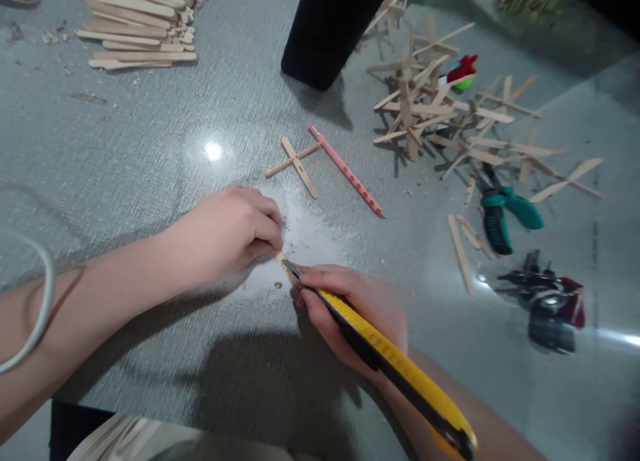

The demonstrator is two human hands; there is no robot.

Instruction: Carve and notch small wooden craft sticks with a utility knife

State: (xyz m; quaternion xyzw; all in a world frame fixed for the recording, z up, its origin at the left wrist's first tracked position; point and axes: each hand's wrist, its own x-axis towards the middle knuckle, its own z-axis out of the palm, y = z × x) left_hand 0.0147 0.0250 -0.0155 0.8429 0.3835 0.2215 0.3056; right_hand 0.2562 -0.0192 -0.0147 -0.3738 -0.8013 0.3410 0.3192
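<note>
Between my two hands lies a wooden craft stick [281, 256]. My left hand [240, 227] is closed over its far end, with the fingers curled down near the table. My right hand [355, 307] grips a yellow and black utility knife [395, 364]. The knife's blade [291, 268] rests along the stick, close to my left fingertips, and the thumb and forefinger of my right hand are around the blade end. Just beyond my left hand, two craft sticks form a cross [299, 165]. A pink pencil [347, 171] lies beside that cross.
A pile of craft sticks [140, 24] sits at the far left. Many crossed stick pieces [415, 107] are heaped at the right, near teal-handled pliers [500, 211] and a dark metal tool [553, 304]. A black upright object [335, 31] stands at the back.
</note>
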